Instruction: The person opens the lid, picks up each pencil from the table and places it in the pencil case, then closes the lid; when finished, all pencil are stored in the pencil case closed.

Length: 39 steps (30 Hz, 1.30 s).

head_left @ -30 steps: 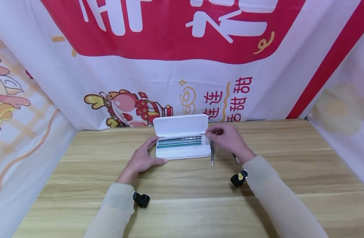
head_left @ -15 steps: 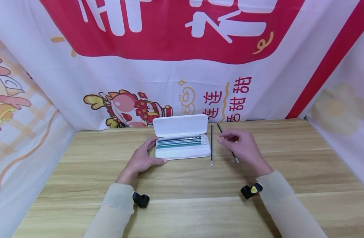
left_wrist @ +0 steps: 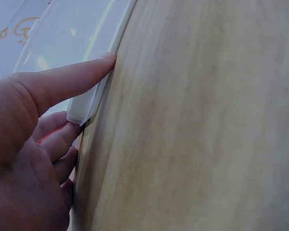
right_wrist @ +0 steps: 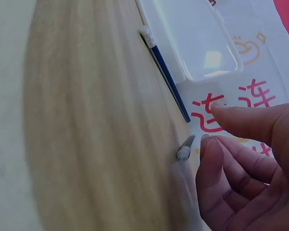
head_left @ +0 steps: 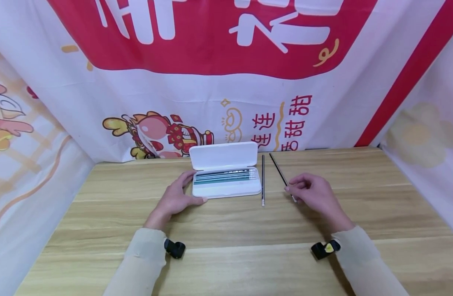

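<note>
A white pencil case (head_left: pixel 227 190) stands with its lid (head_left: pixel 223 156) raised. Several green and dark pencils (head_left: pixel 222 177) lie side by side in its back part. My left hand (head_left: pixel 175 199) holds the case's left end, thumb along the front edge and fingers round the back corner. Just right of the case lies a dark pencil (head_left: pixel 263 179), eraser end towards me. Farther right, a second dark pencil (head_left: pixel 279 169) lies slanted. My right hand (head_left: pixel 313 192) is at its eraser end; in the right wrist view, the thumb and fingertips are apart, beside that pencil's tip (right_wrist: pixel 183 153).
The wooden table (head_left: pixel 226 255) reaches back to a printed cloth (head_left: pixel 196 94) hanging behind the case. More cloth hangs at the left and right sides. A black wrist camera (head_left: pixel 174 248) sits on each sleeve.
My right hand has moved from the case's right end, rightwards and towards me, to the slanted pencil's eraser end. The pencil beside the case is now uncovered. My left hand stays put.
</note>
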Each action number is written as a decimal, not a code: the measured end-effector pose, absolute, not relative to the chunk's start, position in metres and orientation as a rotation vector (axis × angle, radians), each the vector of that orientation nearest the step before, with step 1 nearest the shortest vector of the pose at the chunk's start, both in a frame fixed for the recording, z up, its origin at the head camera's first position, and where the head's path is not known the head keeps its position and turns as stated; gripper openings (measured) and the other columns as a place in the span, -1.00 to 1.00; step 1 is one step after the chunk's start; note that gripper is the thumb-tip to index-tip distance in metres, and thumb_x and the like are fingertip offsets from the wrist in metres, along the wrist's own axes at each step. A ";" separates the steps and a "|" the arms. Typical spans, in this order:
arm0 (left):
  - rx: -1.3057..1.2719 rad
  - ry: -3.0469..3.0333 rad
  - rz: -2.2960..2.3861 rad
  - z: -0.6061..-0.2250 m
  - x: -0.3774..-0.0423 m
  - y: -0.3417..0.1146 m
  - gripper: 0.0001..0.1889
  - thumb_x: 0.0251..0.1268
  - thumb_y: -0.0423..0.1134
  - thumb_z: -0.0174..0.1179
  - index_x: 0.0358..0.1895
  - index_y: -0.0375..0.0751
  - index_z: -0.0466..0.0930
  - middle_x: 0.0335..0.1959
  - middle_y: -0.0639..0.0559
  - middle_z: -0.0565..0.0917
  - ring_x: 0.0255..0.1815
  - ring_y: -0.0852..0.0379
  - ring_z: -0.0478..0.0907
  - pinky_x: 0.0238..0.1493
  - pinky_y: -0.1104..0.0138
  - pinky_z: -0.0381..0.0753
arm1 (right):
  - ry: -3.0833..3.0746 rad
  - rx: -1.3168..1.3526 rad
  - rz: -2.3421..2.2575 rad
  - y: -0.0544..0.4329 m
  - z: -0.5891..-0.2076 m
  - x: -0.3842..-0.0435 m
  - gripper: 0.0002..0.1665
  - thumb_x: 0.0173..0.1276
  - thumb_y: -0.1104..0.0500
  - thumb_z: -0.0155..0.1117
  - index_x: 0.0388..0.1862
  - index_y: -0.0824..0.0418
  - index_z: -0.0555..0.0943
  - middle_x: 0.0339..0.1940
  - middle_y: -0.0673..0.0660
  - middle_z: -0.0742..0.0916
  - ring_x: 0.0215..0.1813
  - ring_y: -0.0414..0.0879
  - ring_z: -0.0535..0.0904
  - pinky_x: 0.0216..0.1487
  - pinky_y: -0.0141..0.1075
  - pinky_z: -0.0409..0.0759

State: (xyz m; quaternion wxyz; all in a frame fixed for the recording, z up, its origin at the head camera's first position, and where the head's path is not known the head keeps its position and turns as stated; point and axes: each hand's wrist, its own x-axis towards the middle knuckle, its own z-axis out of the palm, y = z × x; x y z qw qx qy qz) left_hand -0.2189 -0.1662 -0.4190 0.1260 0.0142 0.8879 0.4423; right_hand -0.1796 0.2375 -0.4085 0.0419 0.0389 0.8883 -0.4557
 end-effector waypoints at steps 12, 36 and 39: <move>0.044 2.584 1.292 -0.419 -0.218 -0.166 -0.01 0.24 -0.07 0.60 0.69 0.13 0.22 0.75 -0.05 0.27 0.82 -0.22 0.00 0.75 -0.32 -0.06 | 2.652 0.187 -1.348 0.249 -0.417 -0.178 -0.51 0.45 -0.04 0.53 0.12 0.28 0.67 -0.12 0.19 0.79 -0.26 -0.07 0.70 -0.28 -0.29 0.75; 0.041 2.584 1.289 -0.419 -0.218 -0.166 0.01 0.24 -0.05 0.60 0.70 0.13 0.20 0.75 -0.04 0.27 0.81 -0.21 0.00 0.75 -0.33 -0.06 | 2.682 0.214 -1.190 0.249 -0.416 -0.177 -0.62 0.42 0.03 0.55 0.03 0.24 0.70 -0.20 0.17 0.80 -0.29 -0.04 0.66 -0.29 -0.26 0.68; 0.040 2.577 1.301 -0.419 -0.218 -0.167 0.00 0.24 -0.05 0.60 0.70 0.13 0.20 0.75 -0.05 0.27 0.81 -0.21 0.00 0.75 -0.33 -0.06 | 2.685 0.207 -1.185 0.249 -0.415 -0.177 -0.62 0.42 0.03 0.55 0.03 0.25 0.70 -0.21 0.16 0.80 -0.30 -0.04 0.65 -0.31 -0.25 0.68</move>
